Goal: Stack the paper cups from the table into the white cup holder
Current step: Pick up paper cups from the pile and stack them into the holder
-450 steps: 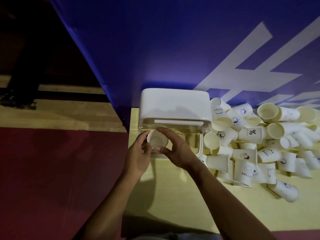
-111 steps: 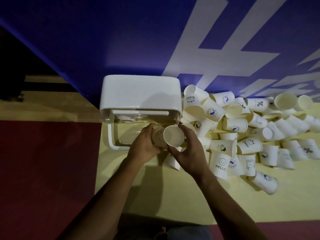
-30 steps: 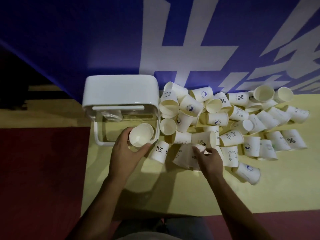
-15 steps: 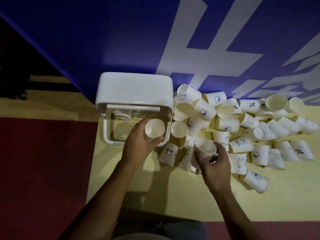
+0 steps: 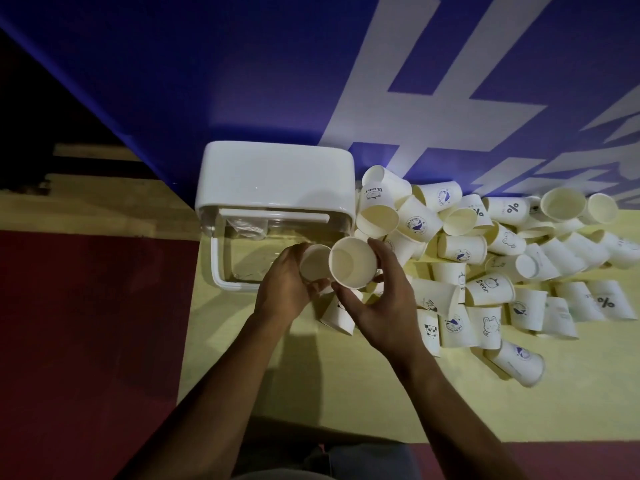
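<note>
The white cup holder [image 5: 273, 178] stands at the table's back left against the blue wall, with a clear front compartment below its lid. My left hand [image 5: 284, 289] grips a paper cup [image 5: 313, 263] just in front of that compartment, mouth toward me. My right hand [image 5: 377, 303] holds a second paper cup [image 5: 351, 263] right beside it, the two rims touching or nearly so. A big pile of paper cups [image 5: 485, 251] lies on its sides to the right of the holder.
The yellow table [image 5: 346, 386] has bare surface in front of my arms. The blue wall with white lettering [image 5: 415, 81] closes the back. Red floor [image 5: 86, 341] lies to the left, past the table's edge.
My right hand has lifted a cup out of the pile and brought it left and up to the cup in my left hand. The left hand has stayed by the holder.
</note>
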The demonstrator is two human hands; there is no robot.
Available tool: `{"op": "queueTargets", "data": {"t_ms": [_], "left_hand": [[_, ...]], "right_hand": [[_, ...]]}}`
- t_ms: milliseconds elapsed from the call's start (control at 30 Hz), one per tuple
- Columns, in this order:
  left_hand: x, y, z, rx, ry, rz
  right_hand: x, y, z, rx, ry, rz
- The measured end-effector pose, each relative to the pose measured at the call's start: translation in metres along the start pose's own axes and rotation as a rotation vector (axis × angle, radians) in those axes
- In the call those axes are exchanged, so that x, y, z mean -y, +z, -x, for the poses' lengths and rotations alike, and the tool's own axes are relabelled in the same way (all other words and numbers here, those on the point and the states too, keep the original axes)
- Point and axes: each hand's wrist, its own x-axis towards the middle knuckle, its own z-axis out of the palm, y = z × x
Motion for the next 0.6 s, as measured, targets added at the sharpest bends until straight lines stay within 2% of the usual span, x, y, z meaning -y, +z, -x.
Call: {"op": "queueTargets", "data": {"t_ms": [200, 367, 533, 600], "left_hand": [[0.01, 0.006, -0.004, 0.071, -0.022, -0.01], [0.025, -0.002, 0.003, 0.132, -0.06, 0.075], [0.024, -0.019, 0.009, 0.066, -0.185, 0.268], [0.017, -0.02, 0.006, 0.061, -0.181, 0.316]], "right_hand": [[-0.018, 0.013, -0.002, 0.039, 0.008, 0.073], [-0.022, 0.029, -0.004, 0.102, 0.004, 0.109], [-0.032, 0.049, -0.011, 0.163, -0.006, 0.18], [-0.044, 0.06, -0.014, 0.19, -0.016, 0.264]]}}
